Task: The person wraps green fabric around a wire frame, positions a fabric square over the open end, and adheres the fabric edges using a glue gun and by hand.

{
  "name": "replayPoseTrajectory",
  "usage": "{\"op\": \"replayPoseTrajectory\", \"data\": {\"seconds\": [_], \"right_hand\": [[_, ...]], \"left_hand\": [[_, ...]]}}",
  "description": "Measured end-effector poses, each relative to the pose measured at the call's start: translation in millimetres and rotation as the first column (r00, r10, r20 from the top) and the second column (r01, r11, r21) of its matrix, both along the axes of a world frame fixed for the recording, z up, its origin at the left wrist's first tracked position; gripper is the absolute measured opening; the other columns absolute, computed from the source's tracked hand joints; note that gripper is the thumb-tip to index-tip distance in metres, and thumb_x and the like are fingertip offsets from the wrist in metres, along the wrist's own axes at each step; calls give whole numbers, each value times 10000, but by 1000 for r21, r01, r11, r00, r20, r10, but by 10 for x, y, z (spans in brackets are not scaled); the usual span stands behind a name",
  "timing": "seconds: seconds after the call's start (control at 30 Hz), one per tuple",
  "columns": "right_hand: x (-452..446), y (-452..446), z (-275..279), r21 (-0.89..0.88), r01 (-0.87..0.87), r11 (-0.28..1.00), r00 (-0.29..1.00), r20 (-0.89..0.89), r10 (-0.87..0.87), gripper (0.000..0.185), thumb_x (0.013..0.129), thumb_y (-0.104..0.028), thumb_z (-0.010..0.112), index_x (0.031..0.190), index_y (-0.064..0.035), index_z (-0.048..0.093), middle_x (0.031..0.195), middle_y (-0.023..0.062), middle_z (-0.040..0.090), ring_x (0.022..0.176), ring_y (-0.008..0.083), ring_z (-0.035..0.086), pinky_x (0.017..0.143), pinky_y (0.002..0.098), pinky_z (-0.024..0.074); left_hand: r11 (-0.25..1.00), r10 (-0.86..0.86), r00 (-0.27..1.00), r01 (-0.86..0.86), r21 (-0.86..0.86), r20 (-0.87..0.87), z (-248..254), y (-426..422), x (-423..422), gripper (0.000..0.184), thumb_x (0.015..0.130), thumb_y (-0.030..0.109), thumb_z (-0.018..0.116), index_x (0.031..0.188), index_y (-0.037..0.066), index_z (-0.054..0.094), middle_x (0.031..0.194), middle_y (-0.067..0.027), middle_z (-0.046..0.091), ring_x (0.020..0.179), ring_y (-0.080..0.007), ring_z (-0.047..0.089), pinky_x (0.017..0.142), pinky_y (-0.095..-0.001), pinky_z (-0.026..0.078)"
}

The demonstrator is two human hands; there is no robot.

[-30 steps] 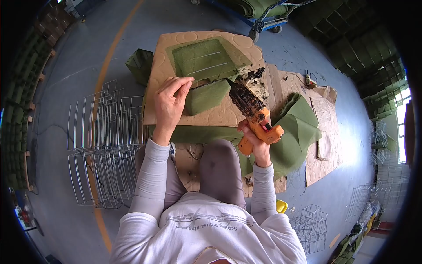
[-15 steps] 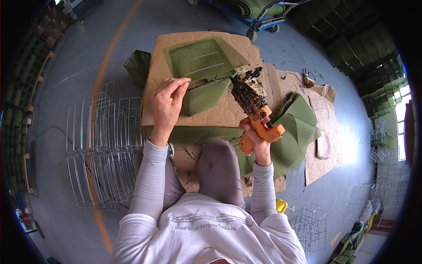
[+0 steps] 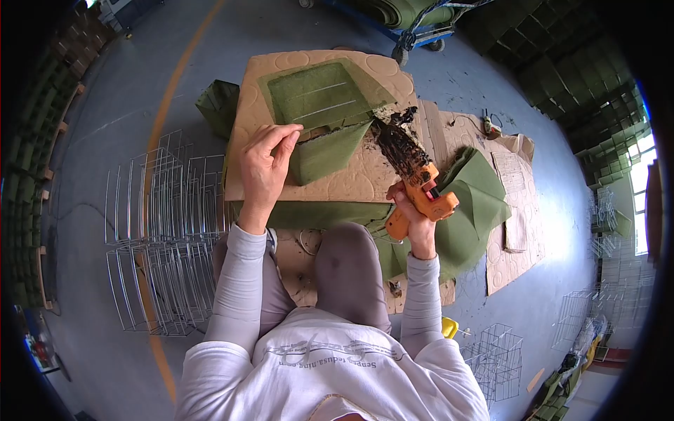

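Observation:
My right hand point(image 3: 414, 223) is wrapped round the handle of an orange glue gun point(image 3: 437, 202). The gun's front is caked with dark, burnt-looking residue, and its nozzle reaches the right end of a fold in the green fabric point(image 3: 323, 158). At that fold's left end, thumb and fingertips of my left hand point(image 3: 265, 161) pinch the fabric edge. Behind the fold, the fabric forms a flat panel point(image 3: 312, 91) with two pale wires or rods across it. Everything rests on a cardboard-topped work surface point(image 3: 246, 116).
Wire frames point(image 3: 165, 238) stand on the left. A green fabric box point(image 3: 219, 105) sits beyond the surface's left edge. Loose green fabric point(image 3: 470, 217) and cardboard point(image 3: 519, 238) lie at right. A blue cart point(image 3: 421, 35) with a fabric roll stands ahead.
The glue gun and my right hand have shifted slightly right, with the gun's body turned a little. My left hand has stayed almost still at the fabric edge.

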State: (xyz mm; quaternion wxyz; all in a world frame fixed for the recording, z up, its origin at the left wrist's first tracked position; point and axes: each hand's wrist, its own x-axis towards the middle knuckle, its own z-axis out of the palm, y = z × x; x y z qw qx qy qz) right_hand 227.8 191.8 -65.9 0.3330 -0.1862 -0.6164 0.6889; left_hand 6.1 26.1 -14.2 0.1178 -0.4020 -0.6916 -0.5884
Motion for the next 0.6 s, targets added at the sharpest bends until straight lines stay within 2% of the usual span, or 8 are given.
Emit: {"op": "replayPoseTrajectory", "data": {"seconds": [0.6], "right_hand": [[-4, -126, 8, -33, -89, 996, 996, -22, 88, 137, 872, -61, 662, 970, -37, 570, 879, 17, 585, 844, 126, 557, 780, 292, 461]], "left_hand": [[1000, 3, 1000, -3, -11, 15, 12, 4, 8, 101, 911, 94, 659, 955, 14, 705, 838, -76, 679, 752, -174, 636, 675, -289, 487]]}}
